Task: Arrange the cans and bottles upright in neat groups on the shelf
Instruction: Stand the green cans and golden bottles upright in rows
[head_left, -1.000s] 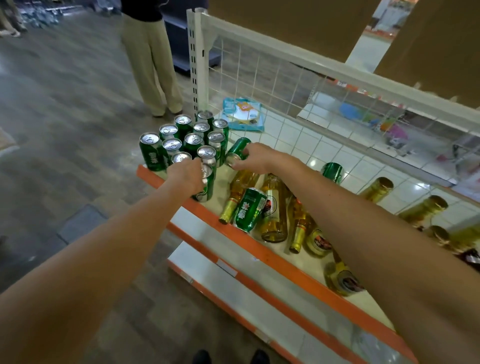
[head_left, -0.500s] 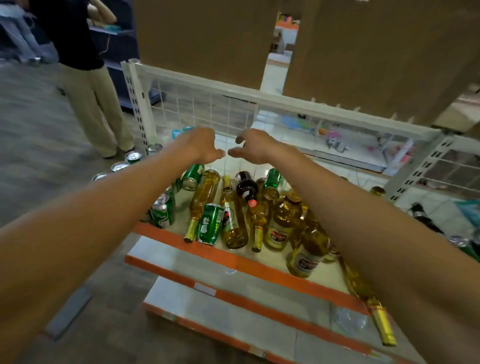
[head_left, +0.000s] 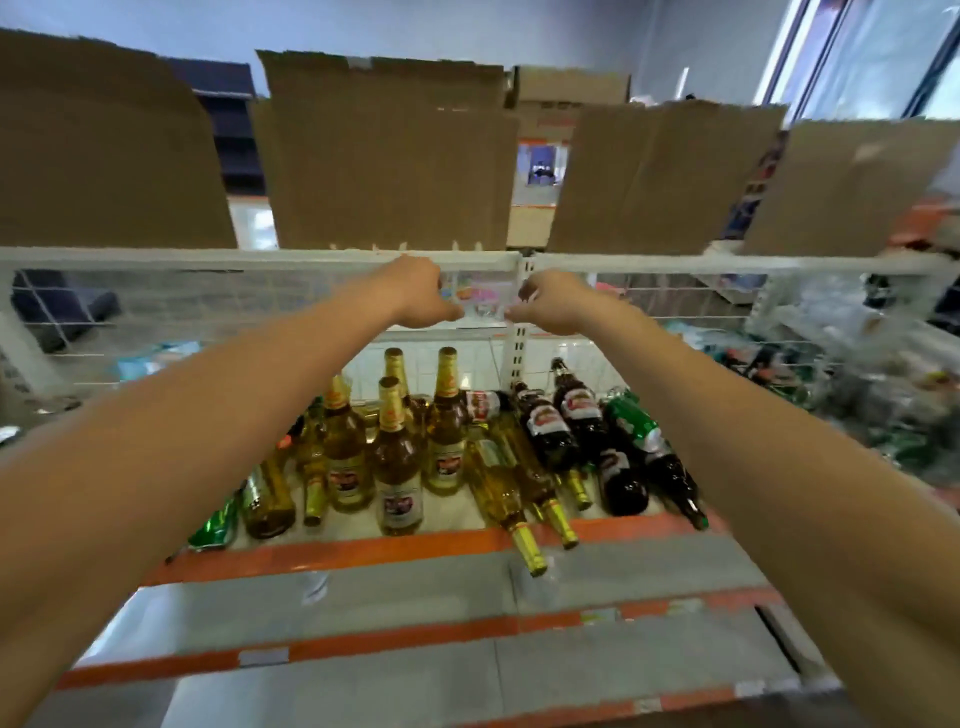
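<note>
Several golden bottles stand upright in a cluster on the orange-edged shelf. More golden bottles lie on their sides beside them, necks toward the front edge. Dark bottles and a green bottle lie to the right. A green can lies at the left, half hidden by my arm. My left hand and my right hand hover side by side above the bottles, near the wire back panel, fingers loosely curled and holding nothing.
A white wire mesh panel with a top rail backs the shelf. Brown cardboard sheets stand above it. A white upright post divides the bays. Two lower orange-edged shelves jut forward below. Blurred goods fill the right bay.
The view has swung right, away from the upright green cans. Both hands rose and moved right, still empty. Upright golden bottles and dark bottles are now in view.
</note>
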